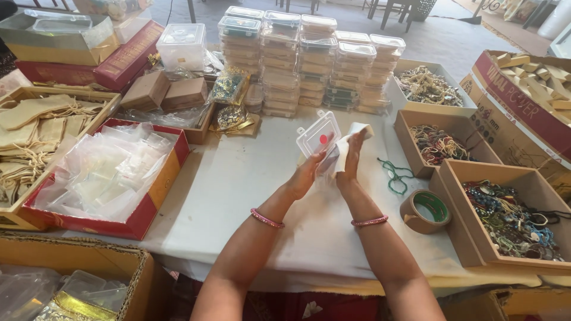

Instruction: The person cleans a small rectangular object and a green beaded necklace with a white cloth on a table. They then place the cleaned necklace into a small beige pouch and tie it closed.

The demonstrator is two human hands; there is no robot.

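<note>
From the head camera, the left hand (306, 174) holds a small clear plastic box (319, 134) with a red dot inside. Its fingers are curled around the bottom of the box, and the lid looks a little open. The right hand (351, 156) is closed on a white cloth (344, 151) pressed against the side of the box. Both are held up over the middle of the table, a bit toward the far edge.

I think the step here is wiping or wrapping the little box with the cloth. The next move would need a gentle grip, because the box is thin and light and the lid could pop open.

The table (238, 178) has a white cover. Near the right hand lie a green string (394, 175) and a roll of brown tape (424, 211). Along the right edge are cardboard boxes of bracelets (511, 220). At the far edge stand stacks of clear boxes (309, 59). Near the left edge is a red tray of clear plastic bags (107, 172), and beside it a tray of cloth pouches (35, 128). Beyond the table there is grey floor and some chair legs.
</note>
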